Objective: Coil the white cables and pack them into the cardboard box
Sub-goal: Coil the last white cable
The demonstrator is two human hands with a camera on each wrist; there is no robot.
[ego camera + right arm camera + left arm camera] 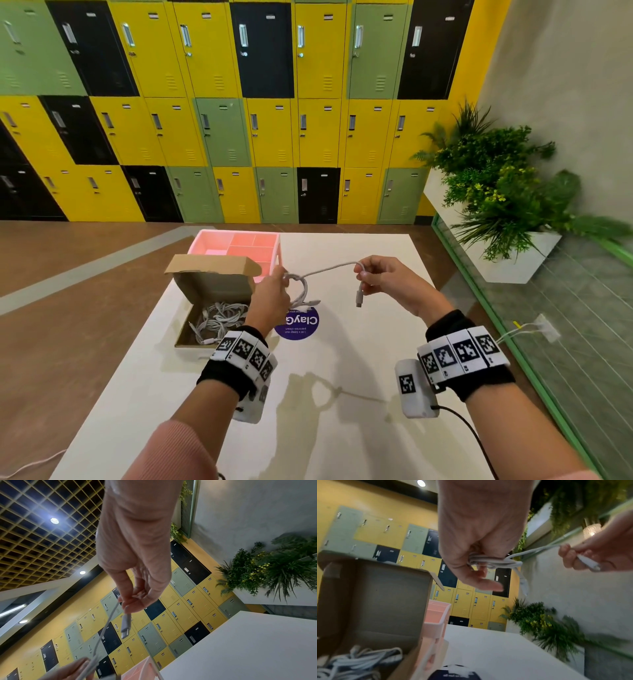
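Above the white table, my left hand (274, 294) grips a coil of white cable (301, 291), its loops bunched in my fingers (479, 559). From the coil the cable runs right to my right hand (380, 277), which pinches it near the free end. The plug (359, 297) hangs down below those fingers and shows close up in the right wrist view as a grey plug (126, 626). The cardboard box (209, 294) stands open just left of my left hand, lid up, with several coiled white cables (219, 320) inside.
A pink divided organizer (239, 246) stands behind the box. A purple round sticker (297, 324) lies on the table (342, 394) under the coil. Lockers fill the far wall. A white planter with green plants (503, 195) is at the right.
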